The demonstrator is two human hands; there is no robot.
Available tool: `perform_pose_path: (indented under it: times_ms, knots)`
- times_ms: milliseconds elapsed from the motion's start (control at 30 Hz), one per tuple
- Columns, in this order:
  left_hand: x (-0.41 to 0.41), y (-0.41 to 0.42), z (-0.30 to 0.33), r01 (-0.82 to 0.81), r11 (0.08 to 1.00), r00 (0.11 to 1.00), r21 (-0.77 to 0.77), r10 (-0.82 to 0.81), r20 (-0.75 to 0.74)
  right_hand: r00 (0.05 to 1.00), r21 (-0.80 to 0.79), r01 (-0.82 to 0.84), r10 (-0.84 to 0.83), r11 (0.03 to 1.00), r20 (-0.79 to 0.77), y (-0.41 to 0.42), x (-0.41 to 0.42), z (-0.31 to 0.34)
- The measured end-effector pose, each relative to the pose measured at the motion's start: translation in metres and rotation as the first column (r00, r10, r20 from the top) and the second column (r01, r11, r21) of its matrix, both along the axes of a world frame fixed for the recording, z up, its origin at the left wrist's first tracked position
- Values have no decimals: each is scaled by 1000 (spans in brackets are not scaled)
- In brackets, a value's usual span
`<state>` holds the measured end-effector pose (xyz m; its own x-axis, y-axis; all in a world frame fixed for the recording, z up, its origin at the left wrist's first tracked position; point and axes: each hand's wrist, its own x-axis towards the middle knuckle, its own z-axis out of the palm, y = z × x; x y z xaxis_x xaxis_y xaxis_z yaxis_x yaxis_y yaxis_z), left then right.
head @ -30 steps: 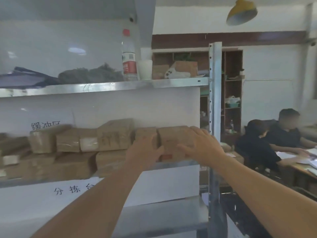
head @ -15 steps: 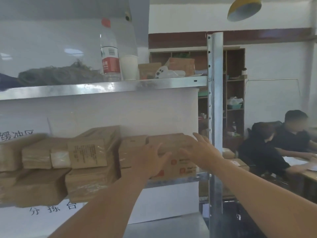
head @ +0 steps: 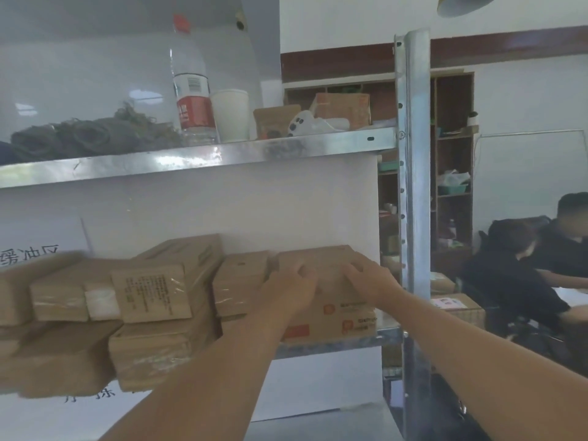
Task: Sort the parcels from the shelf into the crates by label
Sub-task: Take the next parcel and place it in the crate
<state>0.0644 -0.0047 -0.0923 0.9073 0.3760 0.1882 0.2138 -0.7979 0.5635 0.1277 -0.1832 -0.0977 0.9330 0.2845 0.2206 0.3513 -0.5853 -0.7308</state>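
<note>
Hands on rightmost parcel (head: 331,265) beside steel post (head: 413,198) | left hand (head: 291,289) fingers curled on its top | right hand (head: 370,278) gripping top edge | neighbour parcel (head: 241,281) touching left

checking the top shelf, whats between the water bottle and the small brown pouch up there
In the head view, a white paper cup stands between the water bottle and the brown pouch on the top shelf, close beside the bottle.

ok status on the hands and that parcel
Left hand and right hand both on top of the rightmost parcel. Parcel on the shelf. Neighbour parcel tight on the left.
</note>
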Motion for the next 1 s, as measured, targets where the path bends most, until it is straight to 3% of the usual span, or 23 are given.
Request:
perform_pose_path:
  times_ms: [133, 267, 367, 500, 600, 767, 1000]
  knots:
    - [-22, -5, -5, 28, 999, 998, -37, -26, 54, 998, 130, 16, -8, 991, -57, -4, -25, 1]
    - [-48, -6, -11, 103, 987, 969, -121, -72, 236, 996, 231, 71, -58, 970, -62, -15, -44, -8]
    - [-68, -2, -13, 161, 979, 952, -127, -120, 281, 994, 275, 88, -67, 958, -84, -27, -62, -17]
    - [-93, 2, -10, 246, 959, 933, -138, -196, 301, 993, 492, 88, -35, 866, -117, -36, -103, -16]
    - [-112, 2, -6, 323, 903, 910, -283, -214, 355, 978, 615, 170, -55, 770, -201, -34, -136, -5]
    - [-136, -5, 0, 412, 716, 878, -563, -146, 457, 965, 727, 251, -104, 639, -242, -44, -165, -5]
    - [-161, -10, -9, 455, 672, 874, -584, -212, 437, 989, 708, 150, -96, 690, -115, -68, -203, -2]
